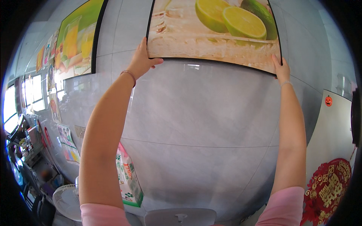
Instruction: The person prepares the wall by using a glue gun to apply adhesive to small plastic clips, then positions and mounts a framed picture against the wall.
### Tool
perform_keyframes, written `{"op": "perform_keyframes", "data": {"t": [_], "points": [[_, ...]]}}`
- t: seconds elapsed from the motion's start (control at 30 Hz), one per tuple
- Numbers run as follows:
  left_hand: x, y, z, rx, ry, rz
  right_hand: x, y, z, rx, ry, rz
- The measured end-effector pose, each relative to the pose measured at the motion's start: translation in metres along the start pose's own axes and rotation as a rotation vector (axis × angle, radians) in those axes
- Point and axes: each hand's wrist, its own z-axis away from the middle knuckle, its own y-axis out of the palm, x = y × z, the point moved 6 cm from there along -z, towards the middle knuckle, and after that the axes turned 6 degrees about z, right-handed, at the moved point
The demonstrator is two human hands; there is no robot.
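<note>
A black-framed picture of cut limes (pixel 215 46) is against the grey tiled wall (pixel 203 107), its upper part beyond the view. My left hand (pixel 143 60) grips its lower left corner, with the thumb under the bottom edge and the fingers along the side. At the lower right corner, my right hand (pixel 282 67) holds the frame, its fingertips partly hidden behind it. Both arms are raised. A second framed picture, of juice glasses (pixel 76 42), hangs on the wall to the left.
Below stands a grey chair back (pixel 180 217), with a tissue pack (pixel 129 178) leaning nearby. A white fan (pixel 66 202) is at lower left. On the right, a pale panel (pixel 325 132) bears a red and gold decoration (pixel 328 189). Paper drawings (pixel 68 144) are on the left wall.
</note>
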Motion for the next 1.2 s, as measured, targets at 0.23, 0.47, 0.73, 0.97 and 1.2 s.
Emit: {"op": "perform_keyframes", "data": {"t": [0.23, 0.47, 0.73, 0.97, 1.2], "points": [[0.023, -0.002, -0.007, -0.047, 0.143, -0.255, -0.013, 0.011, 0.001, 0.067, -0.009, 0.026], [0.022, 0.007, -0.003, -0.071, 0.103, -0.375, -0.031, 0.019, -0.007, -0.013, -0.025, 0.049], [0.038, -0.001, -0.006, -0.092, 0.112, -0.349, -0.042, 0.040, -0.024, -0.049, -0.095, 0.208], [0.046, -0.008, -0.006, -0.098, 0.105, -0.368, -0.036, 0.056, -0.018, -0.062, -0.125, 0.239], [0.052, -0.008, -0.007, -0.115, 0.106, -0.394, -0.038, 0.060, -0.018, -0.060, -0.117, 0.361]]}}
